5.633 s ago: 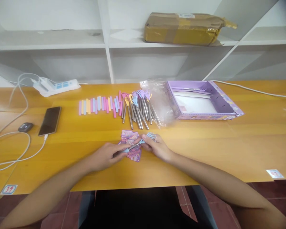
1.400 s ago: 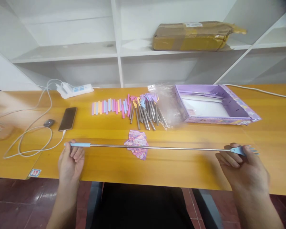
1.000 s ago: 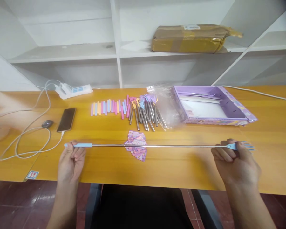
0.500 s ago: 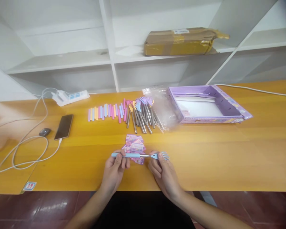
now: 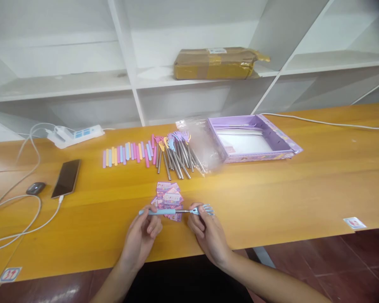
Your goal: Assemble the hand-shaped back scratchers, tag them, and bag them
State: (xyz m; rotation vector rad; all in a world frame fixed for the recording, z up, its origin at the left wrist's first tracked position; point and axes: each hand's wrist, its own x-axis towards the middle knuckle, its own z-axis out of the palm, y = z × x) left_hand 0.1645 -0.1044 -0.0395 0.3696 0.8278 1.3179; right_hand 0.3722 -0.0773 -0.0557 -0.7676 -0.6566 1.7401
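Note:
Between my hands lies a light-blue back scratcher, held level above the table. My left hand is closed on its blue handle sleeve near the left end. My right hand pinches the blue claw-shaped head at the other end, and a short metal rod shows between sleeve and head. Small printed pink and purple cards lie in a loose pile just behind the tool. Farther back are a heap of back scratchers with bare metal rods and coloured claws, and a row of pastel handle sleeves.
A purple open box stands at the back right beside a clear plastic bag. To the left lie a phone with its cable, a dark mouse and a power strip. A taped carton rests on the shelf.
The camera view has turned to the right, so the scene sits farther left. My left fingers have shifted on the sleeve, and my right hand still grips the claw head.

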